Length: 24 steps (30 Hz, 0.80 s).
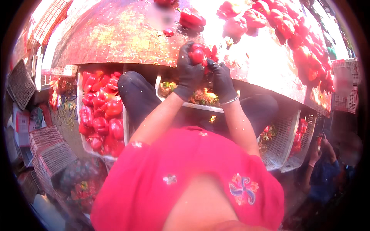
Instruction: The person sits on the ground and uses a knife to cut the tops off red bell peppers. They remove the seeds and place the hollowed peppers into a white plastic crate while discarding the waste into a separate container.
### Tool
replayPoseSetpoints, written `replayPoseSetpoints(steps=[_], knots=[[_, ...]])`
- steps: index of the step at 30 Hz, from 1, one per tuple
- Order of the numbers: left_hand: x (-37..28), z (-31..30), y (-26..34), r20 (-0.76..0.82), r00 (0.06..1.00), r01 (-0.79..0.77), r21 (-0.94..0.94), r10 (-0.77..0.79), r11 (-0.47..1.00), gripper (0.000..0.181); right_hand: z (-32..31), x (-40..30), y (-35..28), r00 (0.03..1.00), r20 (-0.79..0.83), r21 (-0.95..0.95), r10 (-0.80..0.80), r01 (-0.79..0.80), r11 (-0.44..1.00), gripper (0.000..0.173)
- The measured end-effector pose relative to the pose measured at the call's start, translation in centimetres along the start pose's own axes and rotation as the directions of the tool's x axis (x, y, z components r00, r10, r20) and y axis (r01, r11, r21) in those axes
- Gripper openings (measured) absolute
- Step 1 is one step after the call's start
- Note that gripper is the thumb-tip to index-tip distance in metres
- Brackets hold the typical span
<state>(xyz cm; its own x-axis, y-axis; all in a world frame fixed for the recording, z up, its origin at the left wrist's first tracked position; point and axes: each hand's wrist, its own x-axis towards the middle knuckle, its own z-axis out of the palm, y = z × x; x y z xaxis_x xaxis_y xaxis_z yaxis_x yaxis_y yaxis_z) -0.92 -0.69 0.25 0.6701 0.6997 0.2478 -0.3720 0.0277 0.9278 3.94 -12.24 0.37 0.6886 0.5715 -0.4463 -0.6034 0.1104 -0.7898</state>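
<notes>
Over the near edge of a tabletop (121, 49), my black-gloved left hand (189, 72) is wrapped around a red bell pepper (198, 55). My right hand (221, 79), gloved alike, has its curled fingers against the pepper's right side. Whether those fingers also hold a small tool is hidden. A narrow red piece (214, 52) shows just beyond the right fingertips. Below both hands, between my knees, sits a crate (202, 107) holding pepper cores and green stem scraps (206, 96). Pale seeds are scattered over the wood.
Whole red peppers (190, 18) lie farther back, with a large heap (300, 43) at the right. A crate of red peppers (101, 115) stands by my left knee. More plastic crates (279, 141) are at my right. Another person (323, 167) works at the far right. Stacked crates (53, 150) stand left.
</notes>
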Motion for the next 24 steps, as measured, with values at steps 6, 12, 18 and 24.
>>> replayPoseSetpoints(steps=[6,12,18,24], knots=[[-0.6,0.0,1.4,0.198,0.924,-0.378,0.33,0.328,0.865,0.049,-1.1,-0.1,0.7,0.881,0.288,-0.337,-0.376,0.461,0.821,0.026],[-0.3,0.0,1.7,0.202,0.905,-0.422,0.313,0.374,0.851,0.045,1.9,-0.3,0.1,0.815,0.236,-0.354,-0.53,0.58,0.734,0.028],[0.9,0.1,-0.4,-0.055,0.995,0.08,-0.083,-0.084,0.993,0.037,1.8,1.2,1.2,0.983,-0.012,0.218,-0.181,0.179,0.959,0.028],[4.0,-0.5,-0.3,-0.098,0.987,0.108,-0.212,-0.131,0.971,0.034,4.3,-0.8,-1.4,0.956,-0.038,-0.234,-0.29,0.274,0.933,0.017]])
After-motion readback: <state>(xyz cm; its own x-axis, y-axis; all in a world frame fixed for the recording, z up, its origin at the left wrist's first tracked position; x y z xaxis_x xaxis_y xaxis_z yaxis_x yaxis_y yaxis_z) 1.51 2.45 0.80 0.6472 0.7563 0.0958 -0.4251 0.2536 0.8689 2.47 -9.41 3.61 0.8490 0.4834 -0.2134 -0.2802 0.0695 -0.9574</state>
